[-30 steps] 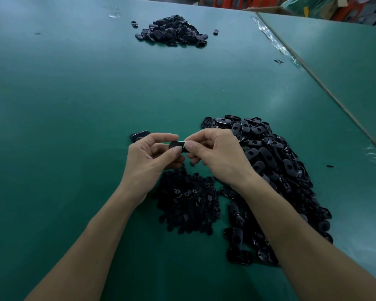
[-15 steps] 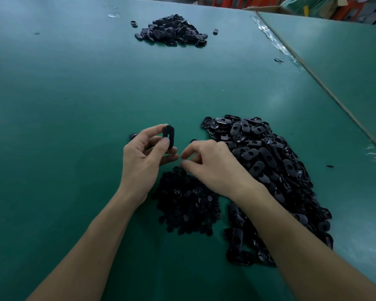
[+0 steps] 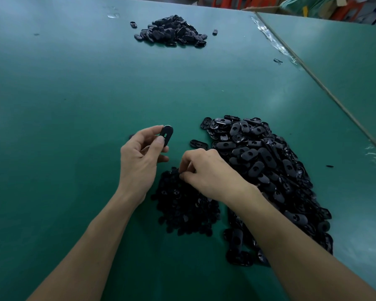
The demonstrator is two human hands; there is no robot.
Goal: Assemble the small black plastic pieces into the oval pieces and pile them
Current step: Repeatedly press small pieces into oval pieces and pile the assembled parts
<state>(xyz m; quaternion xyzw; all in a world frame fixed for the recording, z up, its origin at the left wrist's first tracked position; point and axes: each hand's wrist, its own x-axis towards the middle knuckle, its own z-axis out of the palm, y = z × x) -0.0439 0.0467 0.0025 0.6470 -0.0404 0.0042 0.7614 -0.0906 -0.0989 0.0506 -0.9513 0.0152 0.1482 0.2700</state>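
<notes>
My left hand [image 3: 139,157] holds one black oval piece [image 3: 166,134] upright between thumb and forefinger, above the green table. My right hand [image 3: 206,172] reaches down with pinched fingertips onto the heap of small black plastic pieces [image 3: 182,209]; whether a piece sits between the fingers is hidden. A big heap of loose oval pieces [image 3: 269,170] lies to the right of my right hand. A smaller pile of oval pieces [image 3: 172,32] sits far back on the table.
The green table [image 3: 63,105] stretches wide to the left and middle. A single oval piece [image 3: 199,144] lies between my hands and the big heap. A seam and a second green table [image 3: 345,61] run along the right. Orange stools [image 3: 345,7] stand beyond.
My hands have separated. The left hand kept the oval piece and raised it upright. The right hand moved down to the heap of small pieces.
</notes>
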